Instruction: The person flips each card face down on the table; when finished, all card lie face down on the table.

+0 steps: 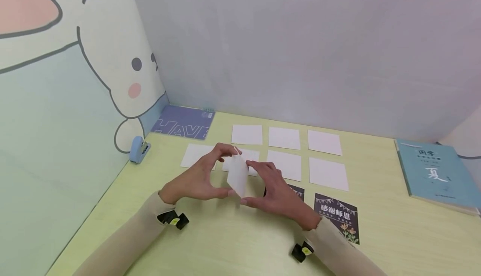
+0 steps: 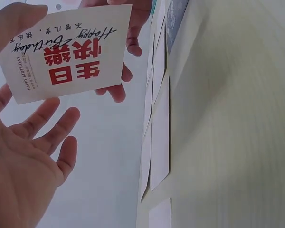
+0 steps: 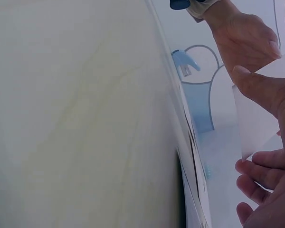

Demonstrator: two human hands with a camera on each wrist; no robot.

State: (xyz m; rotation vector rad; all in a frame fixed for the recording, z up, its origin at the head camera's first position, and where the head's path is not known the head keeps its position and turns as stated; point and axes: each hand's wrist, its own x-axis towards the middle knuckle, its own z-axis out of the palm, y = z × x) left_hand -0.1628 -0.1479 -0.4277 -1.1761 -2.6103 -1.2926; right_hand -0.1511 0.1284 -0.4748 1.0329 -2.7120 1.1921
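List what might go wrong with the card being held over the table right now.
1. The card is pinched only at its edges by the left hand and right hand, so it may slip or bend.
2. White cards lie in rows just behind the hands; a dropped card or a brushing sleeve could knock them askew.

1. My yellow-green desk (image 1: 233,242) carries white blank cards (image 1: 325,142) laid face down in two rows.
2. Below them lies a dark printed card (image 1: 337,216) with white Chinese lettering.
3. A light blue book (image 1: 436,171) sits far to my right.
4. A purple mat (image 1: 184,121) fills the back corner.
5. A small blue stapler (image 1: 138,149) stands beside the rabbit-painted wall (image 1: 112,59).
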